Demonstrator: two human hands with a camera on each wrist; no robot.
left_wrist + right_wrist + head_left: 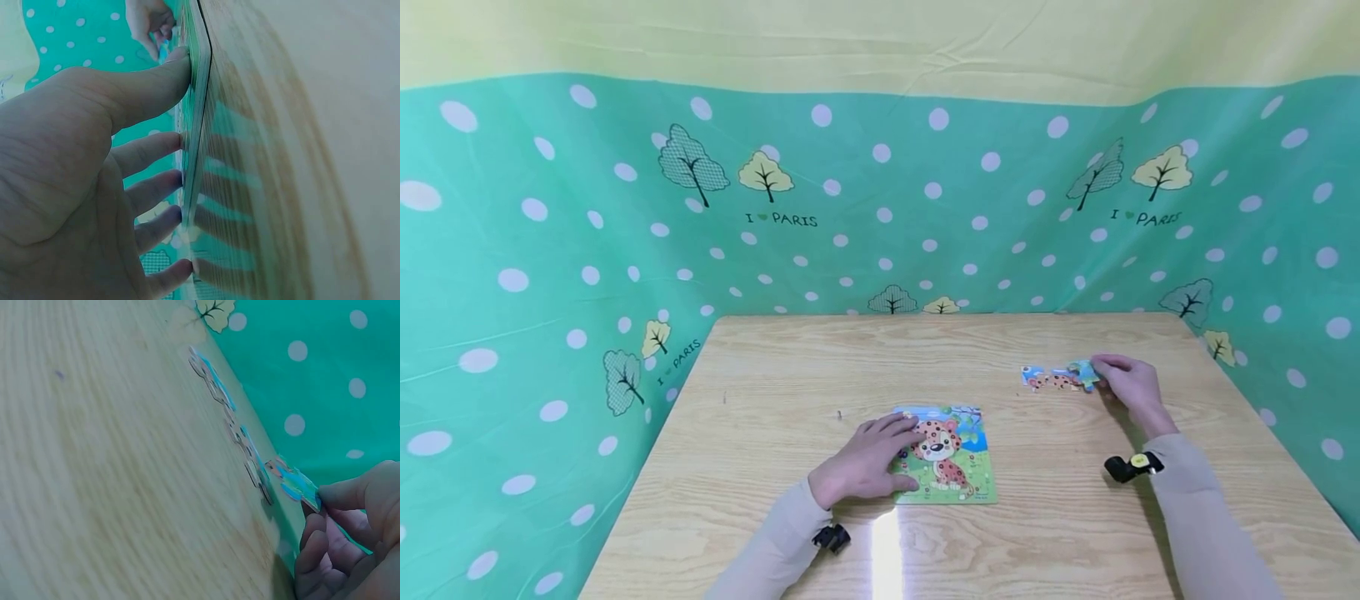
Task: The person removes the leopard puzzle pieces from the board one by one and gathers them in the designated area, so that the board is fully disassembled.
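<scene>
My left hand (868, 458) rests with spread fingers on the left part of a square leopard-cub puzzle (951, 467). In the left wrist view its thumb and fingertips touch the face of the puzzle board (199, 75). Toward the back right of the table, my right hand (1127, 379) pinches a blue-green puzzle piece (300, 487) between thumb and fingers. That piece is lifted at the right end of a short row of joined puzzle pieces (1045, 380), which show blue and spotted orange. The row lies flat on the table.
The wood-grain table (790, 367) carries a bright light reflection near its front. A green dotted curtain (910, 225) rises behind and beside it. A tiny dark speck (839, 414) lies left of the puzzle board. Dark straps with small devices sit on both sleeves.
</scene>
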